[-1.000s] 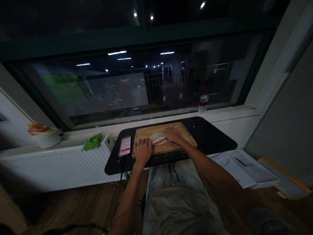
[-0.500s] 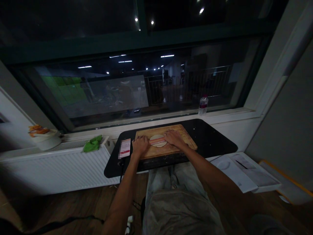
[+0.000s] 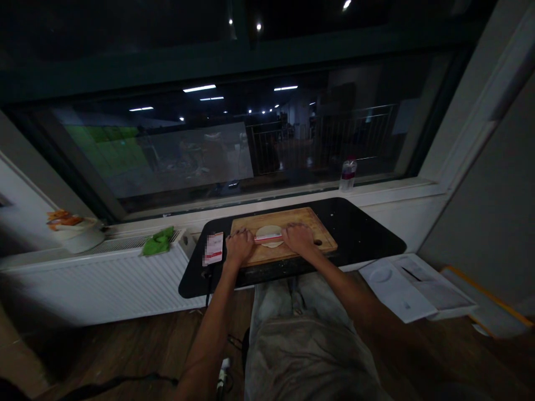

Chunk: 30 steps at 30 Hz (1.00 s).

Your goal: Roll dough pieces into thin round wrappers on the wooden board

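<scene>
Clasping a red-and-white stick (image 3: 268, 238) by its ends, a person's curled left hand (image 3: 239, 245) and right hand (image 3: 298, 238) flank a pale disc (image 3: 270, 229) under it on the wooden board (image 3: 276, 218).

1 L hand (image 3: 239, 246) + 1 R hand (image 3: 298, 238), so 2 total. Also 1 stick (image 3: 268, 238), 1 dough round (image 3: 270, 229), 1 board (image 3: 267, 255) n 1 table (image 3: 363, 234). Plus 1 phone (image 3: 214, 248), 1 bottle (image 3: 348, 175), 1 cloth (image 3: 159, 241), 1 bowl (image 3: 83, 239) & 1 radiator (image 3: 108, 284), afaict.
</scene>
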Each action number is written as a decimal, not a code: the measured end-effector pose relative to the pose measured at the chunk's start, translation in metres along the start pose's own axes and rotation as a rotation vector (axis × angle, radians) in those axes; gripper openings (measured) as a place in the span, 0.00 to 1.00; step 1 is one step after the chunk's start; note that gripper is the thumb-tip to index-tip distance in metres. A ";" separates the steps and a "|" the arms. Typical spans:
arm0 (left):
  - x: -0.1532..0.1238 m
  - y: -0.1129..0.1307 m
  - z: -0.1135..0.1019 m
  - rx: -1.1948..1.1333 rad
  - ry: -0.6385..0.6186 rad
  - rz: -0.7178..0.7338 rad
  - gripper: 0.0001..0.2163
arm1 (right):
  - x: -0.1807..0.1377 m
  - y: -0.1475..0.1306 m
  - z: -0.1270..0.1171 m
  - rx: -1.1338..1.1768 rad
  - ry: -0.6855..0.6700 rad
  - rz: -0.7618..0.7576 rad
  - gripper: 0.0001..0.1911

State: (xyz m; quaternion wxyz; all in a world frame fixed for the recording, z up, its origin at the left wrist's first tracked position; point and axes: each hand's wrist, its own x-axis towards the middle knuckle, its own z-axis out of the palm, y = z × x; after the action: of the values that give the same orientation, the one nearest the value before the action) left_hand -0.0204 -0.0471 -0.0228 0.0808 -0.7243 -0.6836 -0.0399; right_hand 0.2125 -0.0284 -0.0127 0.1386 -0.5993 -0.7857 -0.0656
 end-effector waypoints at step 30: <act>-0.002 0.004 0.000 -0.064 0.052 -0.069 0.21 | -0.053 -0.011 0.001 0.010 0.171 -0.027 0.24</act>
State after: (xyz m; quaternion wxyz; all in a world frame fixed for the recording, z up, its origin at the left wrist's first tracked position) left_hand -0.0162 -0.0494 -0.0231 0.0738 -0.7013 -0.7042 -0.0831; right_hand 0.2151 -0.0802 -0.0283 0.2074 -0.5801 -0.7793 -0.1145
